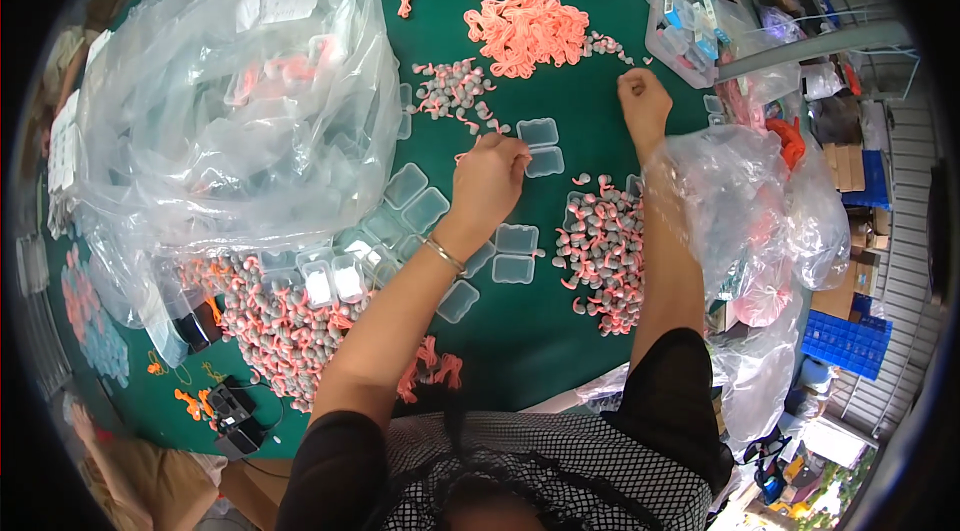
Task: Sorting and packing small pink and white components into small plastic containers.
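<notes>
My left hand [490, 176] is closed over the middle of the green table, beside an open clear plastic box [541, 131]. A bit of coral shows at its fingers, but what they hold is hidden. Further right, my right hand [645, 103] is curled closed, near a small group of grey-and-pink pieces [606, 46]. Whether anything is in it I cannot make out. Beyond my hands lies a heap of coral cord bundles [527, 29]. Grey pieces with curved pink tails form a pile [453, 91] left of that heap and another pile [608, 251] beside my right forearm.
A big clear plastic bag [230, 121] takes up the left side. Several open clear boxes [408, 189] lie near my left forearm, with a large pile of grey-and-pink pieces [280, 336] nearby. Filled plastic bags [720, 201] and a clear bin [680, 36] line the right edge.
</notes>
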